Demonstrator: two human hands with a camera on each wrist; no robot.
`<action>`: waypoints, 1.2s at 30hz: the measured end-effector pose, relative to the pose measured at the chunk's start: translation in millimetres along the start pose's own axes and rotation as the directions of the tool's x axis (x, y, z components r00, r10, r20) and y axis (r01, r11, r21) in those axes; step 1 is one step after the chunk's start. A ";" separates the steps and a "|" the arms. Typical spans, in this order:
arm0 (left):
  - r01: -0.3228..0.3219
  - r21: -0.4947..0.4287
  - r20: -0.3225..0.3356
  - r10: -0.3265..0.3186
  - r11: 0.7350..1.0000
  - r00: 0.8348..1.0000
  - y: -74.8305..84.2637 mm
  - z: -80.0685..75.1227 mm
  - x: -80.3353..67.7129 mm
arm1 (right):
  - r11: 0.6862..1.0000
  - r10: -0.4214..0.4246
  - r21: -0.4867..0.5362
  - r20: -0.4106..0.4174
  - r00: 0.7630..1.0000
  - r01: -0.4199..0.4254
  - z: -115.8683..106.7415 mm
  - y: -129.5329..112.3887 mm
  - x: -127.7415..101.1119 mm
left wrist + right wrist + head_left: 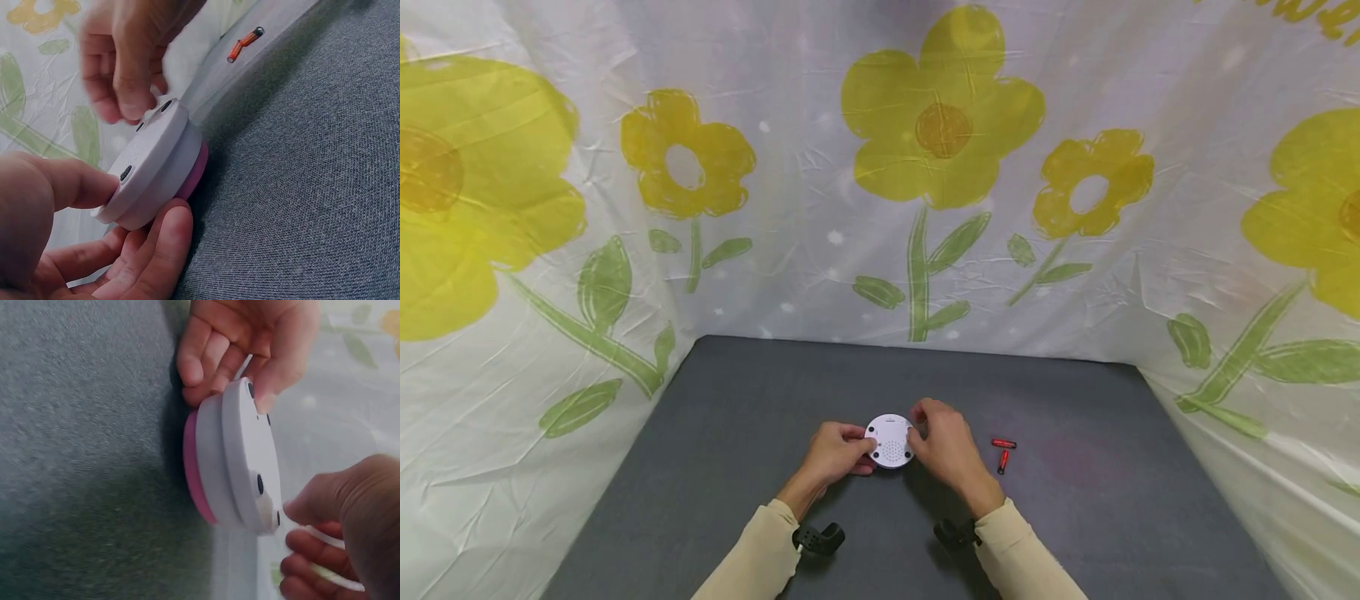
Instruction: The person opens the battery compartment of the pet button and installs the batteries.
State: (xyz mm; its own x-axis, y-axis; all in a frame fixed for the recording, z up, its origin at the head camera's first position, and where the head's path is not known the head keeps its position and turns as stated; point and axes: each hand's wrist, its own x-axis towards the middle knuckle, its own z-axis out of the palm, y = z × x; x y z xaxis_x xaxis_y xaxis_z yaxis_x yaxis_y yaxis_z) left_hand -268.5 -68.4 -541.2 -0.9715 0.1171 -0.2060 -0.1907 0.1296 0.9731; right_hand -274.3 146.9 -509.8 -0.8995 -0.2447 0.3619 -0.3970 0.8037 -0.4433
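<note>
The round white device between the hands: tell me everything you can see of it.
The round white device is a flat disc, plastic by its look, with a pink band on the side facing the grey mat. Its white face, turned up, shows small dark round spots and a patch of tiny holes. The left hand grips one edge, thumb on the face; the right hand touches the opposite edge. The wrist views show it tilted off the mat.

Flowered white sheet backs a grey tabletop.

matt white plastic disc; woven grey cloth mat
</note>
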 end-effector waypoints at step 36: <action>0.014 -0.027 0.000 -0.014 1.000 1.000 1.3 -0.9 -0.8 | 0.978 -0.207 0.003 0.162 0.965 0.209 7.4 -19.9 16.8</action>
State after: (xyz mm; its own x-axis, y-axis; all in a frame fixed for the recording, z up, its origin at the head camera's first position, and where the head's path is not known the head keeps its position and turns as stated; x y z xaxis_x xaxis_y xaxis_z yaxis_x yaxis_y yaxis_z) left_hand -268.1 -69.2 -539.7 -0.9688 0.1152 -0.2196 -0.2080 0.1049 0.9725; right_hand -282.8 122.8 -500.9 -0.8153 -0.4903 0.3080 -0.5770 0.7331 -0.3602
